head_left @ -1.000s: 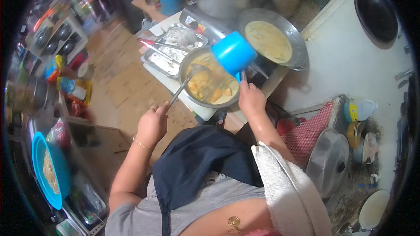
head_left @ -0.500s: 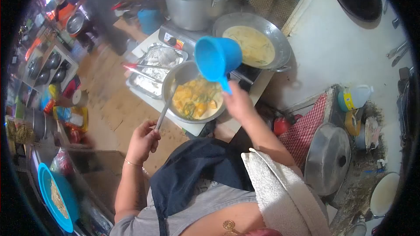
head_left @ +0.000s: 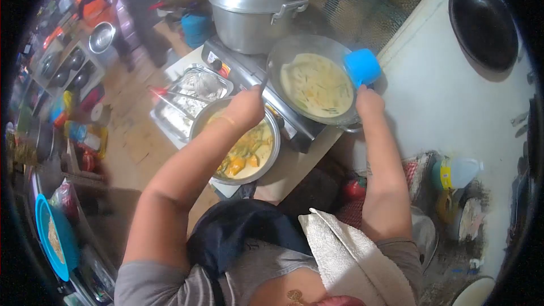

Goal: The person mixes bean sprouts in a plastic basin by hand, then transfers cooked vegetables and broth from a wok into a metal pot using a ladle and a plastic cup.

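Observation:
My left hand [head_left: 248,107] is closed around the dark handle of a metal utensil [head_left: 264,81], whose far end I cannot make out. That hand is above the pot of yellow squash stew [head_left: 276,148] and beside the left rim of the wok [head_left: 274,73]. Pale broth with green bits [head_left: 315,84] fills the wok, which sits on the stove. At the wok's right rim, my right hand [head_left: 369,103] grips the handle of a blue plastic dipper [head_left: 362,67]. What the dipper holds is hidden.
A large lidded aluminium pot [head_left: 247,27] stands behind the wok on the gas stove [head_left: 231,63]. Left of the stew lies a foil-lined tray [head_left: 222,75] with tongs [head_left: 173,105] across it. A person [head_left: 96,14] is in the left background.
My left hand has moved with the utensil from the stew pot's left side up to the wok. My right hand has carried the dipper from above the stew to the wok's right side.

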The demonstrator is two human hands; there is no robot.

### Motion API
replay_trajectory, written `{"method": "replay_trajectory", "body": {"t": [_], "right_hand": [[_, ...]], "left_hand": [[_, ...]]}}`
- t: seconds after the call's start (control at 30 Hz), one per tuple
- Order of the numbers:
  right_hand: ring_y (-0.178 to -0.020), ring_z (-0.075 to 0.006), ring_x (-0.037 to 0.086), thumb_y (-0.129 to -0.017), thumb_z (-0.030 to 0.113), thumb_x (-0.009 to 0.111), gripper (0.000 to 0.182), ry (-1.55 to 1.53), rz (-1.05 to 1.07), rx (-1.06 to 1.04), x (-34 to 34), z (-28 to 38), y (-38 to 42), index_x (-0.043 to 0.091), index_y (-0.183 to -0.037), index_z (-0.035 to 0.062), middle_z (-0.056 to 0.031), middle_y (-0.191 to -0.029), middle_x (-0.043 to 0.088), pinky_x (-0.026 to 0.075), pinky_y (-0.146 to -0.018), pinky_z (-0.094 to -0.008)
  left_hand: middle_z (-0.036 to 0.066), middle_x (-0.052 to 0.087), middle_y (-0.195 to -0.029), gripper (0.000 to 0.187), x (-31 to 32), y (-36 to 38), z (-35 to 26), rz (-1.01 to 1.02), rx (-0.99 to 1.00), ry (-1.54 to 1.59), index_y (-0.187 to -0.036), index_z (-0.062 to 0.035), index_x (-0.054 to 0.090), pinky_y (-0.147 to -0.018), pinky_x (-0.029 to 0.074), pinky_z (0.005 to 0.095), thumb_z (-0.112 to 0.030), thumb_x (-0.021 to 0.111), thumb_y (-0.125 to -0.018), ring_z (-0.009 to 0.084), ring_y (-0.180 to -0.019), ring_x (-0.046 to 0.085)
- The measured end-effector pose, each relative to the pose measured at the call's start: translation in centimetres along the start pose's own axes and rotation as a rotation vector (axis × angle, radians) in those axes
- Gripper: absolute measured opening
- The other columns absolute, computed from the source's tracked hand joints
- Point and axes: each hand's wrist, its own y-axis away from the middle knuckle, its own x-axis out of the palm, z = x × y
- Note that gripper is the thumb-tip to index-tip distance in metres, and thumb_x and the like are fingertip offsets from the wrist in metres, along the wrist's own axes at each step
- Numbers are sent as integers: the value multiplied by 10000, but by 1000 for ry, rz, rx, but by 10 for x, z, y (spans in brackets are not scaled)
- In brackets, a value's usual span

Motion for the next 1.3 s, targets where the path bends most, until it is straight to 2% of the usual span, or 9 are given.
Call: {"method": "replay_trajectory", "body": {"t": [0.23,0.3,0.53,0.63,0.7,0.8,0.9,1.03,1.3], "right_hand": [[-1042,-349,656,-918,167,450,308,-12,286,-95,-2,28,-14,680,-1082,45,-198,-1141,663,536,-847,-470],[-1047,-342,654,-908,160,472,292,-59,245,-156,14,37,-14,693,-1065,51,-200,-1128,667,537,-853,-462],[-1025,-393,640,-879,149,508,268,-398,282,77,-1,114,26,709,-1011,29,-230,-1078,667,523,-849,-470],[-1006,-404,641,-882,170,528,265,-524,232,135,25,125,20,707,-995,9,-234,-1058,670,519,-853,-470],[-1026,-385,644,-894,215,555,286,-535,284,73,28,124,14,701,-1022,4,-225,-1073,671,514,-876,-465],[-968,-383,655,-910,258,556,307,-509,135,61,13,121,27,704,-932,-11,-242,-991,678,517,-850,-465],[-704,-340,661,-938,168,484,239,-677,-73,189,46,107,19,629,-943,-22,-199,-807,663,515,-588,-446],[-499,-138,460,-1007,248,442,246,-1816,-2,664,2,115,52,461,-883,37,-89,-700,536,355,-399,-269],[-519,-123,430,-992,252,533,223,-2205,81,516,-76,147,131,453,-1010,45,-89,-783,528,347,-424,-249]], "left_hand": [[265,676,-933,212,35,-45,-35,56,26,-106,-986,73,579,-839,525,466,-44,547,-812,412,-913,665],[256,678,-950,210,40,-39,-46,63,25,-62,-973,77,593,-850,523,459,-50,555,-809,398,-934,666],[279,647,-1018,312,32,-2,-113,419,370,-396,-983,101,643,-876,503,435,-120,635,-762,402,-986,637],[278,667,-941,273,57,5,-118,226,258,-12,-959,93,642,-862,506,436,-99,594,-771,425,-976,636],[278,671,-914,282,57,4,-120,252,150,201,-987,94,625,-841,512,448,-87,571,-777,438,-945,641],[289,669,-913,269,44,18,-121,140,137,237,-995,87,608,-807,522,467,-74,554,-786,443,-889,654],[301,661,-920,249,17,34,-122,81,203,78,-1003,79,584,-773,533,480,-55,546,-797,431,-865,664],[285,657,-879,256,-17,52,-108,17,276,-126,-1043,57,555,-750,546,471,-48,557,-809,407,-861,670],[207,647,-917,359,-77,96,-21,-193,491,-113,-1194,-50,550,-707,529,464,-52,556,-835,379,-821,653]]}}
